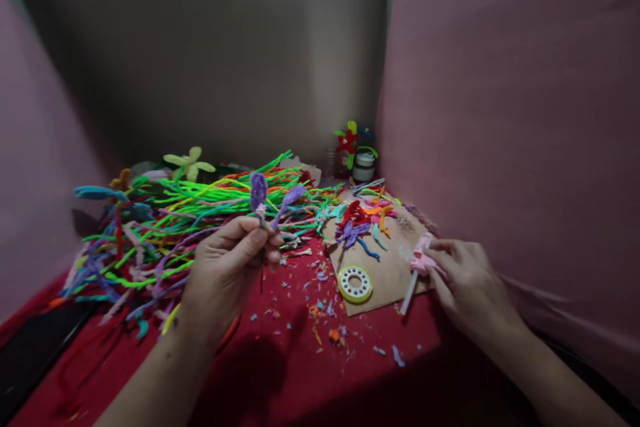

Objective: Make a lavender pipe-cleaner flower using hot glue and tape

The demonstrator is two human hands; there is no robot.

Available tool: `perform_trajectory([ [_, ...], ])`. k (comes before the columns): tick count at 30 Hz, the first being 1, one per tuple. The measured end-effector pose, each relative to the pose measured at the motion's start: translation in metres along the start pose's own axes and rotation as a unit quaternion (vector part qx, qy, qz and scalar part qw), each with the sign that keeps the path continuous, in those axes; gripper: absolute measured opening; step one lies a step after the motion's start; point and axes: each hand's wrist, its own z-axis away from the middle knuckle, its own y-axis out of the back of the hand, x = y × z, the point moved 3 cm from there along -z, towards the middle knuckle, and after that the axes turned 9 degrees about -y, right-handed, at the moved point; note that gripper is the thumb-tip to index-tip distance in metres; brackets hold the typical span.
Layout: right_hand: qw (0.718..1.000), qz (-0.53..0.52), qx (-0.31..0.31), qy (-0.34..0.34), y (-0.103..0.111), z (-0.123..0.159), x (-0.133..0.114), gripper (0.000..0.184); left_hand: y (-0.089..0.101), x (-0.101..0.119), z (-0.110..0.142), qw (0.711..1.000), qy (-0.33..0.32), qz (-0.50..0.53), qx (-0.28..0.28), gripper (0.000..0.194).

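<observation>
My left hand (233,260) pinches a pipe-cleaner flower by its thin dark stem, held up over the table. Two purple petals (259,192) rise above the fingers, with a small pale pink centre beside them. On the right, my right hand (465,280) is closed around a pink glue gun (424,255) at the edge of the cardboard. A translucent glue stick (409,293) sticks out of the gun toward me. The gun's far end rests on or just above the cardboard; I cannot tell which.
Cardboard (360,300) bears a yellow-rimmed tape roll (355,284), a purple bent pipe-cleaner piece (353,233) and other coloured pieces. A large heap of pipe cleaners (200,203) covers the left. Scraps lie on the red cloth (320,360). Finished flowers (347,141) stand at the back by a jar (364,165).
</observation>
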Motion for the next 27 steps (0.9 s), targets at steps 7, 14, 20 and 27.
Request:
perform_trajectory([
  [7, 0.746, -0.585, -0.253, -0.194, -0.033, -0.026, -0.106, 0.023, -0.014, -0.009, 0.012, 0.996, 0.027, 0.039, -0.079, 0.008],
  [14, 0.558, -0.768, -0.272, -0.155, -0.041, -0.039, -0.156, 0.009, -0.020, -0.017, 0.019, 0.992, 0.049, 0.048, -0.105, 0.011],
  [20, 0.632, -0.739, -0.187, -0.139, -0.031, -0.041, -0.148, 0.007, -0.017, -0.018, 0.012, 0.995, 0.037, 0.054, -0.075, 0.011],
  [27, 0.746, -0.642, -0.128, -0.126, -0.027, -0.038, -0.144, 0.006, -0.012, -0.023, 0.008, 1.000, 0.007, -0.001, -0.003, 0.008],
])
